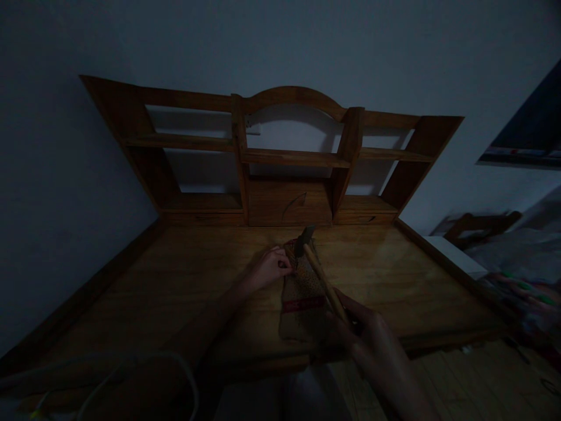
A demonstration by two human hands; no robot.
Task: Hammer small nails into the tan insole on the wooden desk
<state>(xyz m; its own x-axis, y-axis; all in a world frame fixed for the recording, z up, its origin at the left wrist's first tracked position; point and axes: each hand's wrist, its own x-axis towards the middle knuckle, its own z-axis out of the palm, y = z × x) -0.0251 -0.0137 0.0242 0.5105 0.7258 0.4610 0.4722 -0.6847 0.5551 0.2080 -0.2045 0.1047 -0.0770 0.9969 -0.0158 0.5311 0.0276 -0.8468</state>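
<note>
We see right hand clamped low on hammer, probably for leverage; left hand touches cloth, probably steadying; pinched or not, can't tell. Cloth: mid-desk, towards front edge.

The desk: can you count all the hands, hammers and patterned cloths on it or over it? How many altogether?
Hands: 2 (left hand, right hand)
Hammer: 1
Patterned cloth: 1
Total: 4
</note>
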